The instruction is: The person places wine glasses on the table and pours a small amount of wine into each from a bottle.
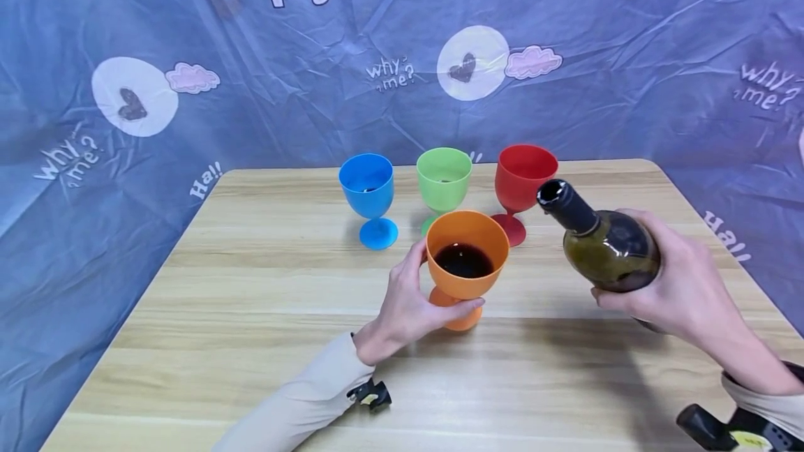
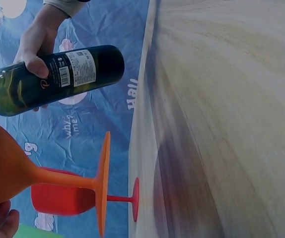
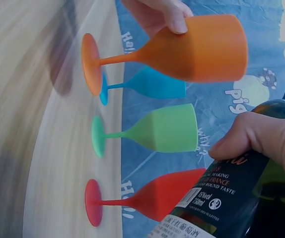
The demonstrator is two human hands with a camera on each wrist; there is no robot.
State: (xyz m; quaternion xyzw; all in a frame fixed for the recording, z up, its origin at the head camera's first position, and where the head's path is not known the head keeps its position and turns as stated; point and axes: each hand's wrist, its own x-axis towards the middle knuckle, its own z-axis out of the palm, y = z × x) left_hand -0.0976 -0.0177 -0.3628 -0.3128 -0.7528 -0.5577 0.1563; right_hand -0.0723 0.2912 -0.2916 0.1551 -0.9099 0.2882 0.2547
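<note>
An orange goblet (image 1: pixel 461 288) with dark liquid inside is gripped around its bowl by my left hand (image 1: pixel 411 302). In the right wrist view the goblet's foot (image 3: pixel 91 64) appears raised off the table. My right hand (image 1: pixel 675 277) holds a dark green wine bottle (image 1: pixel 612 250) around its body, tilted with its open mouth toward the upper left, apart from the goblet. The bottle's printed label (image 2: pixel 75 69) shows in the left wrist view. Behind the orange goblet stand a blue goblet (image 1: pixel 370 190), a green goblet (image 1: pixel 442 183) and a red goblet (image 1: pixel 521 180); the green one's foot is partly hidden.
The wood-grain table (image 1: pixel 251 298) carries the three goblets near its far edge. Blue patterned fabric (image 1: pixel 283 89) hangs behind the table and along its sides. Black wrist devices (image 1: pixel 370 394) sit at both sleeves.
</note>
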